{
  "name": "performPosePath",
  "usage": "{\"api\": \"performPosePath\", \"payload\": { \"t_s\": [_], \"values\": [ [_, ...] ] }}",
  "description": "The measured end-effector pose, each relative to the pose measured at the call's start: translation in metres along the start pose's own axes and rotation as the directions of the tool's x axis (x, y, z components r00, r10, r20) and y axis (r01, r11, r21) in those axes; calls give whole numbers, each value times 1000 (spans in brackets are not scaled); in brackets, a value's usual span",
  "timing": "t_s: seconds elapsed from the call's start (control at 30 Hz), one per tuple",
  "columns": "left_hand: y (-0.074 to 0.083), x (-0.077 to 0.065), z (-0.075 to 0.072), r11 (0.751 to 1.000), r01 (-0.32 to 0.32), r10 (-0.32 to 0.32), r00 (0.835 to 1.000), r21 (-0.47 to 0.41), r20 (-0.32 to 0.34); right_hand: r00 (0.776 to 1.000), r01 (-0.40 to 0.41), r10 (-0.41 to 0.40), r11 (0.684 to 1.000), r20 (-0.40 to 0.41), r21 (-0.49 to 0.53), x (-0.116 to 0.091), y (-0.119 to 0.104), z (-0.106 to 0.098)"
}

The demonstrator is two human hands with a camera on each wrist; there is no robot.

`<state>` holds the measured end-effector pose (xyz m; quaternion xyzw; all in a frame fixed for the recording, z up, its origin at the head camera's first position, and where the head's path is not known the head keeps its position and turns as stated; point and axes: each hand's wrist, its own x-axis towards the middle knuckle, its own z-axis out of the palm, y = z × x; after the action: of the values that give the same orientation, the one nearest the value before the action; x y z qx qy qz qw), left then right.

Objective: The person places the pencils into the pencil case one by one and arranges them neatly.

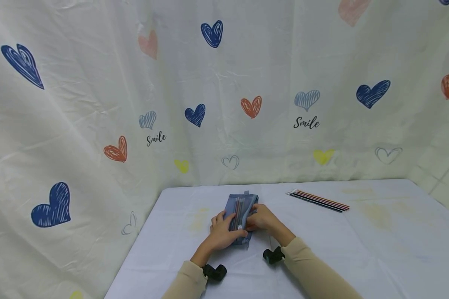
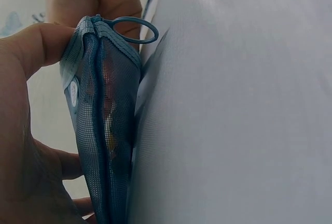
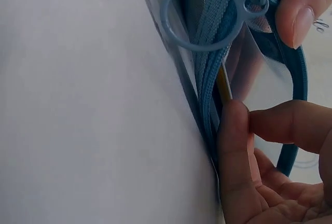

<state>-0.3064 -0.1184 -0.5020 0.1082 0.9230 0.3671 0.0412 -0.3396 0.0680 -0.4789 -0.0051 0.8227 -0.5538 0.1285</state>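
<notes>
A blue mesh pencil case (image 1: 231, 202) with a clear window lies on the table, several pencils (image 1: 238, 207) showing inside. My left hand (image 1: 221, 233) grips it from the left, thumb near its lower end and fingers spread on the side. In the left wrist view the zipped mesh edge (image 2: 98, 120) carries a ring pull (image 2: 150, 36). Along the right side my right hand (image 1: 261, 216) pinches the edge of the case. The right wrist view shows the zip parted beside those fingertips (image 3: 234, 112), with a yellow strip (image 3: 224, 83) inside the gap.
Several dark and reddish pencils (image 1: 318, 200) lie together on the white-covered table (image 1: 389, 245), right of the case. A curtain with printed hearts (image 1: 262, 141) hangs behind. Black wrist cameras (image 1: 214, 272) sit on both wrists.
</notes>
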Motion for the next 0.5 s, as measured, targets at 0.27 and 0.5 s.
{"api": "performPosePath", "payload": {
  "t_s": [0.27, 0.5],
  "values": [
    [-1, 0, 0, 1000, -2, 2, 1000, -8, 0, 999, 48, -48, 998, -11, -33, -4, 5, -17],
    [-1, 0, 1, 1000, 12, -12, 1000, -14, 1, 994, 104, -107, 991, -27, -89, -2, 13, -52]
  ]
}}
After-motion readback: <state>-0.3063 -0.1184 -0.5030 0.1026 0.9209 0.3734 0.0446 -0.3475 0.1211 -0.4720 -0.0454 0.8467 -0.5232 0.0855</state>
